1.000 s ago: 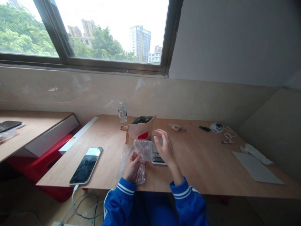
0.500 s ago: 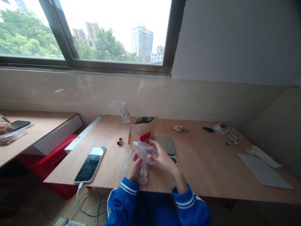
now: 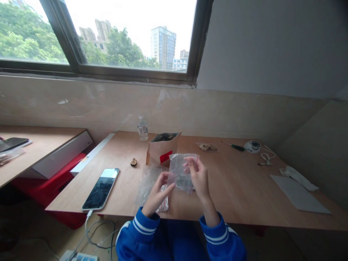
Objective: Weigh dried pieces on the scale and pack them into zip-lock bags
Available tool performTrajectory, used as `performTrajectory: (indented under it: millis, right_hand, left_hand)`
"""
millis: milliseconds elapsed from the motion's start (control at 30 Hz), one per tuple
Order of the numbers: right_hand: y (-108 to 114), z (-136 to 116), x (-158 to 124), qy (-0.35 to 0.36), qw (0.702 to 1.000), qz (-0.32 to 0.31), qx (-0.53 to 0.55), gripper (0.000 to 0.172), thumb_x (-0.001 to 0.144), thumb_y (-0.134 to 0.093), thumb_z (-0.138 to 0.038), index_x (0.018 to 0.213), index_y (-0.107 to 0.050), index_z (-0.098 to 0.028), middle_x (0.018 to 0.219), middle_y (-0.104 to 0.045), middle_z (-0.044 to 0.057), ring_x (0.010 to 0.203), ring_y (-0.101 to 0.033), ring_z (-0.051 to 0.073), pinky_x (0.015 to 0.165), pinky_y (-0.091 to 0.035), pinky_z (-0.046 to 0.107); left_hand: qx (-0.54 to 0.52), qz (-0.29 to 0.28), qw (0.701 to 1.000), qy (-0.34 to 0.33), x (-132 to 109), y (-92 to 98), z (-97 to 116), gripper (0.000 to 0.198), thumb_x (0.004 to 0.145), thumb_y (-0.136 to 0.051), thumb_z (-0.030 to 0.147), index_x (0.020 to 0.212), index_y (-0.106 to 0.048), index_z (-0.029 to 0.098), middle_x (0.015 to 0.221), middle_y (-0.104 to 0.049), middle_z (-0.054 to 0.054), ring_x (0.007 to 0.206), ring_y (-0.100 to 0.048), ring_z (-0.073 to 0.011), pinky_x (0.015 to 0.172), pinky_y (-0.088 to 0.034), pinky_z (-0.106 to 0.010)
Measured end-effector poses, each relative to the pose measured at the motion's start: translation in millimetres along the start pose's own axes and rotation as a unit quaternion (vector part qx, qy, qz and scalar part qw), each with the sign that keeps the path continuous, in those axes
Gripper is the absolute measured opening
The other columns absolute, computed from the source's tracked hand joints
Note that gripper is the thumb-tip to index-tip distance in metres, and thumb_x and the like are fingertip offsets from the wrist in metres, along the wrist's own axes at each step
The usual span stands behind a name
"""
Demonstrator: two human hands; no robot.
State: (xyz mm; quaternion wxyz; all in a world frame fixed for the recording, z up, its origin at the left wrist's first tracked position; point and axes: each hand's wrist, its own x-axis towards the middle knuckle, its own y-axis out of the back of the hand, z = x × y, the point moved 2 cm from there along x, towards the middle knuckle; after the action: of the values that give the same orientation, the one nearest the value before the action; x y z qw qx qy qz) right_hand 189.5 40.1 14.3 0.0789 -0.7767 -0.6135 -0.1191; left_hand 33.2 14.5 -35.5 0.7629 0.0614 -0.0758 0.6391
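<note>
A small clear zip bag (image 3: pixel 178 165) is held up in front of me, with nothing visible inside it. My left hand (image 3: pixel 160 191) pinches its lower left edge between thumb and fingers. At the opposite side, my right hand (image 3: pixel 199 175) has the bag between its thumb and fingers. Below my left hand lie a larger crinkled clear plastic bag (image 3: pixel 148 183) and a stack of red-edged zip bags (image 3: pixel 164 204), partly covered. Just behind stands an open kraft paper pouch (image 3: pixel 157 151) with a red label. The held bag and my right hand hide most of a flat scale behind them.
Left on the table are a charging phone (image 3: pixel 102 190), a small dark dried piece (image 3: pixel 133 162) and a water bottle (image 3: pixel 143 129). Toward the back right lie a filled bag (image 3: pixel 207 146), a screwdriver (image 3: pixel 236 147) and a white dome camera (image 3: pixel 252 146). White paper (image 3: pixel 297 194) lies at right.
The small zip bag has been moved right and spread flatter. My right hand has turned upright at its right side. My view has shifted slightly.
</note>
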Motion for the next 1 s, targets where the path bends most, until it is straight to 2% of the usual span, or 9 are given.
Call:
performTrajectory:
  millis: [100, 200, 300, 400, 533, 667, 767, 867, 1000]
  right_hand:
    - [-17.2, 1.0, -7.8, -0.03, 0.996, -0.081, 0.017, 0.041, 0.087, -0.049, -0.055, 0.09, -0.065, -0.017, 0.068, -0.062, 0.001, 0.058, -0.056, 0.014, 0.058, -0.046, 0.025]
    - [-35.3, 7.9, -17.3, -0.059, 0.988, -0.142, 0.026, 0.042, 0.087, -0.048, -0.056, 0.095, -0.063, -0.017, 0.075, -0.065, 0.003, 0.067, -0.06, 0.015, 0.066, -0.048, 0.027]
    - [-48.3, 19.8, -29.8, -0.109, 0.971, -0.208, 0.038, 0.044, 0.077, -0.064, -0.053, 0.105, -0.059, -0.019, 0.094, -0.067, 0.005, 0.082, -0.064, 0.018, 0.073, -0.05, 0.029]
    - [-56.7, 35.0, -43.6, -0.205, 0.935, -0.273, 0.098, 0.054, 0.062, -0.076, -0.053, 0.097, -0.057, -0.017, 0.088, -0.066, 0.004, 0.069, -0.065, 0.019, 0.061, -0.053, 0.031]
    - [-64.1, 56.2, -54.2, -0.269, 0.918, -0.253, 0.142, 0.056, 0.056, -0.077, -0.057, 0.088, -0.055, -0.016, 0.07, -0.063, 0.001, 0.051, -0.06, 0.016, 0.046, -0.048, 0.028]
    - [-71.6, 82.2, -59.1, -0.299, 0.923, -0.215, 0.116, 0.058, 0.055, -0.075, -0.058, 0.089, -0.053, -0.017, 0.068, -0.064, 0.001, 0.044, -0.056, 0.013, 0.042, -0.045, 0.026]
    - [-75.5, 98.0, -61.4, -0.298, 0.928, -0.199, 0.102, 0.055, 0.055, -0.076, -0.052, 0.09, -0.051, -0.017, 0.074, -0.063, 0.001, 0.056, -0.061, 0.016, 0.046, -0.048, 0.026]
    - [-76.9, 106.2, -64.3, -0.293, 0.934, -0.195, 0.061, 0.051, 0.058, -0.076, -0.044, 0.095, -0.049, -0.019, 0.077, -0.063, 0.0, 0.058, -0.061, 0.016, 0.047, -0.048, 0.026]
    - [-74.6, 109.0, -71.0, -0.228, 0.959, -0.168, 0.003, 0.045, 0.065, -0.072, -0.036, 0.102, -0.051, -0.021, 0.079, -0.064, 0.0, 0.061, -0.061, 0.017, 0.054, -0.051, 0.028]
  left_hand:
    - [-0.009, 0.057, 0.998, 0.023, -3.7, 11.8, 15.7, 0.034, 0.085, -0.054, 0.044, 0.108, -0.059, 0.02, 0.11, -0.065, -0.006, 0.103, -0.059, -0.0205, 0.088, -0.048, -0.032]
    - [0.019, 0.147, 0.988, 0.036, -3.2, 25.4, 20.0, 0.037, 0.085, -0.051, 0.05, 0.096, -0.062, 0.016, 0.082, -0.065, -0.003, 0.075, -0.062, -0.0155, 0.067, -0.05, -0.026]
    - [0.043, 0.201, 0.977, 0.051, -1.4, 38.6, 16.2, 0.04, 0.082, -0.052, 0.055, 0.089, -0.058, 0.016, 0.065, -0.057, 0.001, 0.05, -0.052, -0.0108, 0.042, -0.04, -0.021]
    - [0.079, 0.223, 0.969, 0.067, 0.3, 50.5, 10.4, 0.042, 0.079, -0.051, 0.058, 0.089, -0.053, 0.018, 0.065, -0.058, 0.002, 0.04, -0.045, -0.0087, 0.032, -0.031, -0.019]
    - [0.14, 0.217, 0.962, 0.093, 2.8, 63.1, 1.3, 0.045, 0.078, -0.047, 0.062, 0.09, -0.05, 0.019, 0.067, -0.06, 0.002, 0.033, -0.039, -0.0073, 0.027, -0.027, -0.019]
    - [0.201, 0.179, 0.956, 0.12, 7.9, 86.1, -9.1, 0.049, 0.078, -0.048, 0.062, 0.099, -0.052, 0.018, 0.081, -0.065, -0.005, 0.05, -0.058, -0.0143, 0.037, -0.044, -0.024]
    - [0.286, 0.254, 0.922, 0.069, 17.8, 119.6, -16.4, 0.047, 0.082, -0.043, 0.058, 0.101, -0.055, 0.017, 0.098, -0.065, -0.012, 0.078, -0.065, -0.0225, 0.063, -0.055, -0.036]
    - [0.374, 0.3, 0.876, 0.049, 35.5, 149.8, -30.3, 0.043, 0.081, -0.047, 0.047, 0.107, -0.053, 0.012, 0.108, -0.061, -0.018, 0.1, -0.061, -0.0278, 0.082, -0.051, -0.042]
    - [0.475, 0.253, 0.837, 0.097, 59.5, 163.6, -54.6, 0.043, 0.073, -0.058, 0.031, 0.111, -0.053, 0.011, 0.112, -0.06, -0.02, 0.11, -0.056, -0.0331, 0.093, -0.043, -0.046]
